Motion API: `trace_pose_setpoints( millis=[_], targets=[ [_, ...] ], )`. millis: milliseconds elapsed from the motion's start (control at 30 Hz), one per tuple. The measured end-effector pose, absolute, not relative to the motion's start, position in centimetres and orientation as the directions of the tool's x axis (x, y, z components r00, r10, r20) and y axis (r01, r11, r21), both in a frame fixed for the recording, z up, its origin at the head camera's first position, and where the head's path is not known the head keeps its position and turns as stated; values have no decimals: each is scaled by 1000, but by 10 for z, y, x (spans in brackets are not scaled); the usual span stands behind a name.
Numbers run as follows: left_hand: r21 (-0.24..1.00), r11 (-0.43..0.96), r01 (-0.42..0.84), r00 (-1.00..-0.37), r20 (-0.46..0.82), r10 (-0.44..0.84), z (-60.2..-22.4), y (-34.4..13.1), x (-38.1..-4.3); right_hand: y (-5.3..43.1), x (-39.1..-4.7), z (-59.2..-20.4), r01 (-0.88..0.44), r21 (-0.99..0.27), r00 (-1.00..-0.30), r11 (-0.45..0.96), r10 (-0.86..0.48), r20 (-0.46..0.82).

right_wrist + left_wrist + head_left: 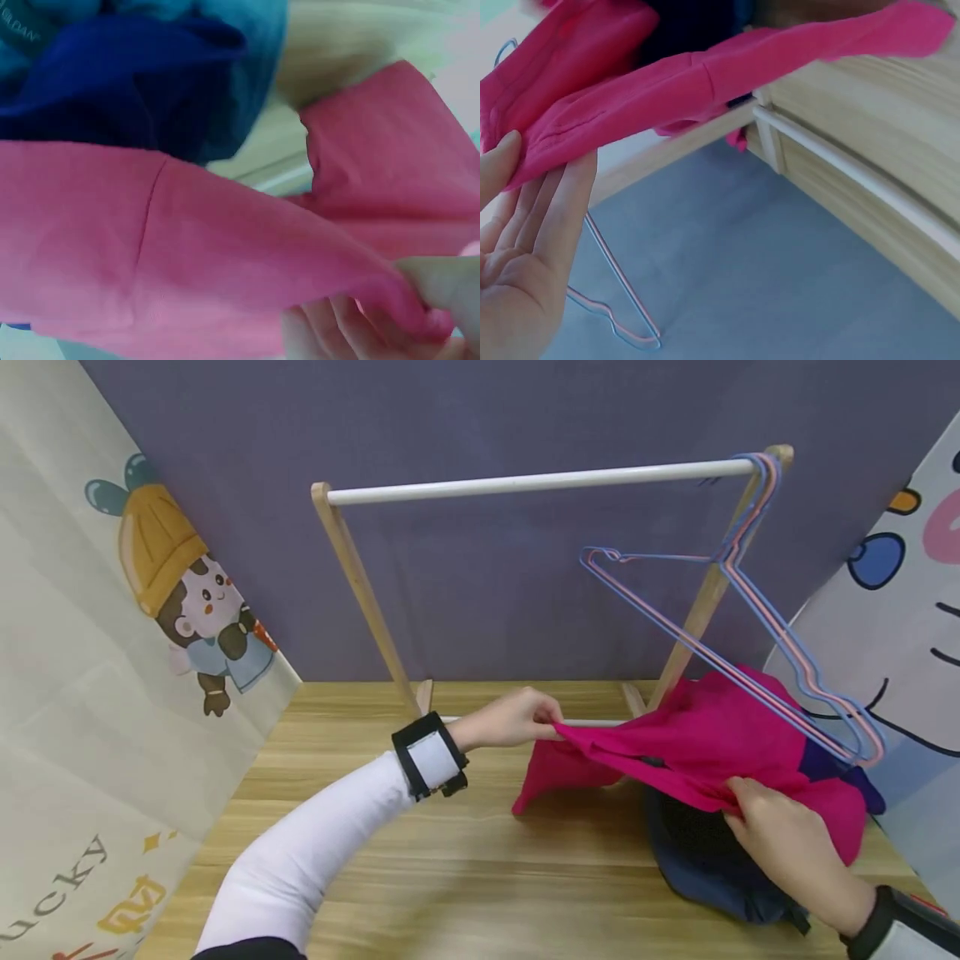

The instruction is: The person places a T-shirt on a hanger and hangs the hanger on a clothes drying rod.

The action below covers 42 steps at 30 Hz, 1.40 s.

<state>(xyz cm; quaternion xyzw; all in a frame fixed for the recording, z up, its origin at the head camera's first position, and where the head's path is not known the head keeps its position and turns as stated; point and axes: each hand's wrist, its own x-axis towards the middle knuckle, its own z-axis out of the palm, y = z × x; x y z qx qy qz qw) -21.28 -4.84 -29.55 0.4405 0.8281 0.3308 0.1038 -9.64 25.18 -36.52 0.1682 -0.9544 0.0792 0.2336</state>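
We hold the pink garment [720, 727] in both hands, stretched out above the right part of the wooden tabletop [360, 885]. Our left hand [513, 718] pinches a corner at the garment's left end; in the left wrist view the thumb lies on top of the cloth and the other fingers run straight beneath it. Our right hand [787, 839] grips the near edge, its thumb and fingers closed on a bunched fold. Between the hands the cloth runs in a taut strip, while a loose flap hangs below it on the left.

Under the garment we see a dark blue cloth [738, 889] on the tabletop, and a second, purplish cloth [847, 777] shows beyond it at the right.

Behind stands a rack with wooden posts and a white rail [540, 482]. Blue and pink hangers [795, 647] hang together at the rail's right end, their lower parts passing in front of the garment in our head view; whether they touch it we cannot tell. A grey-purple backdrop [487, 577] rises behind the rack, and a cartoon figure [213, 597] decorates the pale sheet [67, 693] to our left.
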Motion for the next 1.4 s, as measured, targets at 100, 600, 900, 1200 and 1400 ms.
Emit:
trace_pose_setpoints(
  millis=[100, 600, 900, 1200, 1400],
  targets=[
    [644, 397, 655, -583, 96, 807, -289, -56, -213, 259, -99, -346, -357, -98, -860, 929, -286, 422],
    [538, 487, 688, -618, 84, 781, -225, -102, -216, 261, -133, -245, -456, -96, -842, 885, -394, 368],
    [468, 534, 704, -647, 112, 754, -172, -127, -212, 252, -153, -186, -388, -137, -896, 911, -338, 288],
    [445, 601, 663, -725, 182, 665, -120, -150, -204, 244, -172, -149, -379, -116, -888, 918, -325, 326],
    [414, 646, 641, -762, 243, 601, -91, -169, -194, 228, -182, -132, -408, -168, -886, 897, -345, 310]
  ],
)
